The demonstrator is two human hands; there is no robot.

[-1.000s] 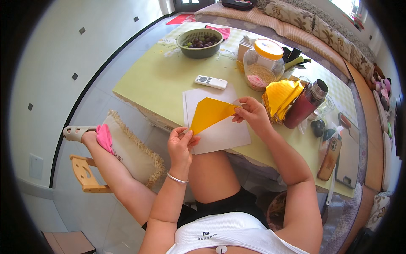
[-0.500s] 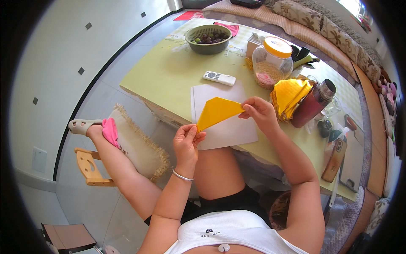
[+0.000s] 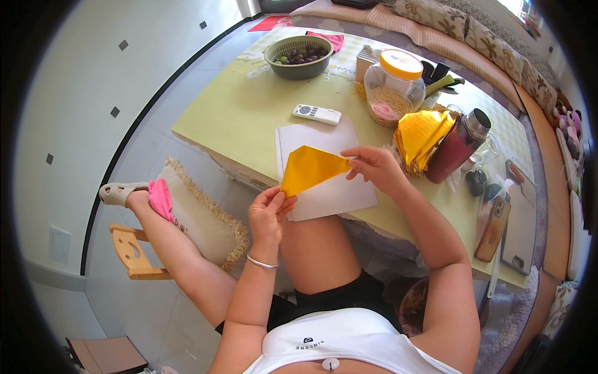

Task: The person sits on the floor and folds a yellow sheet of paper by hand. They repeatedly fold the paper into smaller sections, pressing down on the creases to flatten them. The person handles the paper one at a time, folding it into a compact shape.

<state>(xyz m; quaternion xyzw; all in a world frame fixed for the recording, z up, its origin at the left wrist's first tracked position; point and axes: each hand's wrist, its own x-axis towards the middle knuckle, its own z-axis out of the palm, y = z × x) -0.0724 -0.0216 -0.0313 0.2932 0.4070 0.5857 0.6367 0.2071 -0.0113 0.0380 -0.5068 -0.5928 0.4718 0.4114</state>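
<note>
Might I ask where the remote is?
In the head view, the remote lies at the far edge of the white paper on the table, left of the jar.

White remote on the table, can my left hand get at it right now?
Probably not without letting go: the left hand is pinching the folded yellow sheet, which sits partly in the way. The white remote itself lies uncovered.

Folded sheet (image 3: pixel 314 169) above paper (image 3: pixel 336 199), remote (image 3: pixel 316 114) behind, jar (image 3: pixel 393 92) and flask (image 3: pixel 453 151) right
</note>
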